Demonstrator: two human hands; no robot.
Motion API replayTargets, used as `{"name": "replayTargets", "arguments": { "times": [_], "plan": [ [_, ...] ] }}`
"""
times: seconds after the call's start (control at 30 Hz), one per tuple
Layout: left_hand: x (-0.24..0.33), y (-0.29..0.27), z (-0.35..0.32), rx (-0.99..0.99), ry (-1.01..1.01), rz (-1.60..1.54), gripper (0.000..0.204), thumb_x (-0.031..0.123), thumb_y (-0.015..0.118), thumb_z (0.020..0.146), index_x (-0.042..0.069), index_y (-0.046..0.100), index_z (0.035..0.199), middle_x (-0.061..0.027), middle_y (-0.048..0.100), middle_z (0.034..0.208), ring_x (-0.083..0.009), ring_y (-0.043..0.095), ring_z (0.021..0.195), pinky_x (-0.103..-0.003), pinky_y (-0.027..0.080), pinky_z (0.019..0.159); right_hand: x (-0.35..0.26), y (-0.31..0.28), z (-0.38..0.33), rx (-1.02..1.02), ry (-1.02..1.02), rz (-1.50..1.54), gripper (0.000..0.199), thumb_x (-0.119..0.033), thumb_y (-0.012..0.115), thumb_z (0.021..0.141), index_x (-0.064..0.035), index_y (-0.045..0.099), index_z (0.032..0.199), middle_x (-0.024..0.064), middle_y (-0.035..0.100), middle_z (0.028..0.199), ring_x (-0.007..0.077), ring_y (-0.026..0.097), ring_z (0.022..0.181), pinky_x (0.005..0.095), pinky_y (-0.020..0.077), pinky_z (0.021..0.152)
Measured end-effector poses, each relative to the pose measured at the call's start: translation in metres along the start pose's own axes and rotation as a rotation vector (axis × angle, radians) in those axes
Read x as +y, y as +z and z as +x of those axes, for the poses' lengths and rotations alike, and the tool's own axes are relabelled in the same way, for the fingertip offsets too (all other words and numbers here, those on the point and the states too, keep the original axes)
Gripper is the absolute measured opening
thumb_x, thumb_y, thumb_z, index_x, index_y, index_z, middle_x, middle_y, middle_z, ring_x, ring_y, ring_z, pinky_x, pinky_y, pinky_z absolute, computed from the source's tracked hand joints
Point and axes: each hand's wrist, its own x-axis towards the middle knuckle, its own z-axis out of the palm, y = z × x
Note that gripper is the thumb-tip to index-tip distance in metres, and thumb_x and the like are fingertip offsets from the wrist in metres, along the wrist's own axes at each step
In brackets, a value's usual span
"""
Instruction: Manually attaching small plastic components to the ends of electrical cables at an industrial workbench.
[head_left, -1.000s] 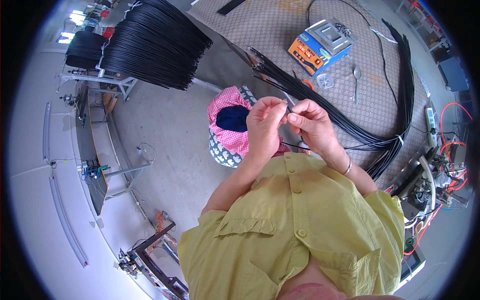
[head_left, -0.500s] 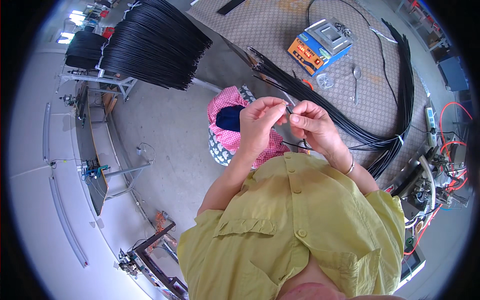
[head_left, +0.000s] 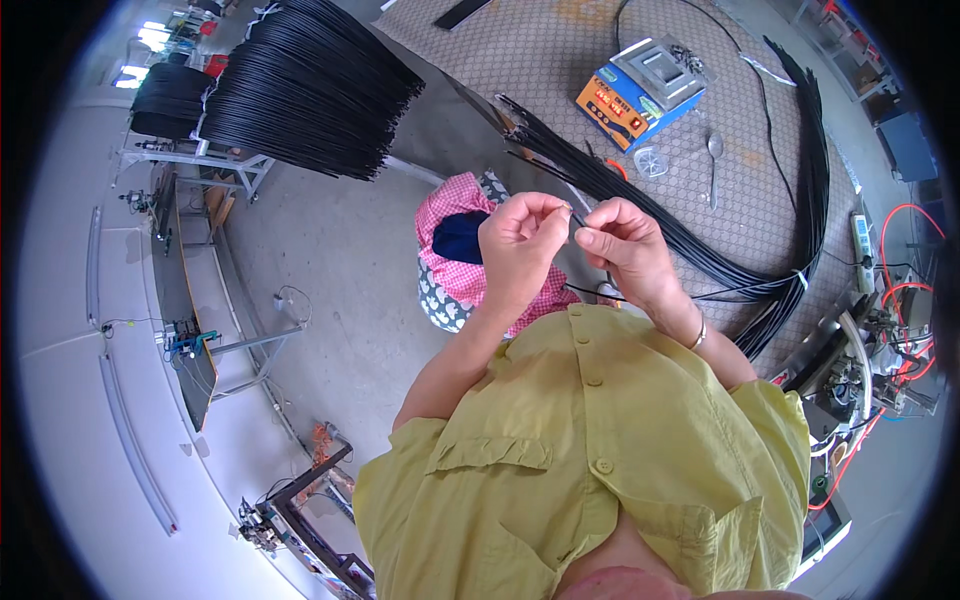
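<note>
Thin black cable (head_left: 600, 292): end pinched between both hands at frame centre, free length trailing toward 4 o'clock past wrist.
Left hand (head_left: 520, 245): fingertips closed on cable end.
Right hand (head_left: 625, 245): clamped on same cable, just beside left hand, fingertips nearly touching.
Black cable bundle (head_left: 690, 250): on patterned bench mat (head_left: 540, 60), 2 o'clock of hands.
Orange-blue box unit (head_left: 625, 95): 1 o'clock.
Metal spoon (head_left: 713, 165): 2 o'clock.
Pink checked cloth (head_left: 445, 205): 9 o'clock, just beside left hand.
Hanging black cable stock (head_left: 310, 90): 11 o'clock, well apart.
</note>
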Motion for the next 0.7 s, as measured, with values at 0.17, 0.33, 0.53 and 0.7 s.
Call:
{"name": "replayTargets", "arguments": {
  "times": [0.17,0.33,0.53,0.7],
  "plan": [
    [-0.015,0.004,-0.001,-0.017,-0.366,-0.651,0.008,0.006,0.053,0.079,0.000,0.056,0.083,-0.0026,0.055,0.070,-0.0079,0.051,0.057,-0.021,0.043,0.054,0.009,-0.002,0.002,-0.003,-0.026,0.069,0.008,-0.004,0.063,0.077,-0.0047,0.055,0.080,0.0042,0.059,0.070,0.0057,0.047,0.053,0.0180,0.0362,0.047],
    [-0.017,0.003,-0.004,-0.066,-0.462,-0.755,0.011,0.012,0.051,0.082,0.003,0.055,0.084,-0.0029,0.054,0.070,-0.0102,0.050,0.057,-0.024,0.043,0.057,0.003,-0.006,0.006,-0.063,0.083,0.151,0.008,-0.009,0.061,0.079,-0.0046,0.054,0.082,0.0057,0.060,0.071,0.0069,0.049,0.055,0.0184,0.0365,0.048],
    [0.001,0.003,-0.001,-0.064,-0.445,-0.656,0.016,0.018,0.051,0.085,0.004,0.056,0.082,-0.0023,0.054,0.068,-0.0108,0.050,0.058,-0.024,0.040,0.055,-0.004,-0.008,0.005,-0.117,0.187,0.167,0.009,-0.011,0.061,0.080,-0.0039,0.055,0.081,0.0066,0.060,0.073,0.0078,0.048,0.054,0.0192,0.0365,0.048],
    [-0.006,-0.001,0.001,-0.072,-0.374,-0.431,0.013,0.016,0.053,0.083,0.003,0.057,0.080,-0.0024,0.054,0.068,-0.0095,0.049,0.056,-0.021,0.037,0.052,-0.004,-0.008,0.004,-0.112,0.183,0.117,0.009,-0.010,0.061,0.080,-0.0035,0.056,0.082,0.0058,0.060,0.073,0.0072,0.047,0.053,0.0194,0.0366,0.048]
  ]
}}
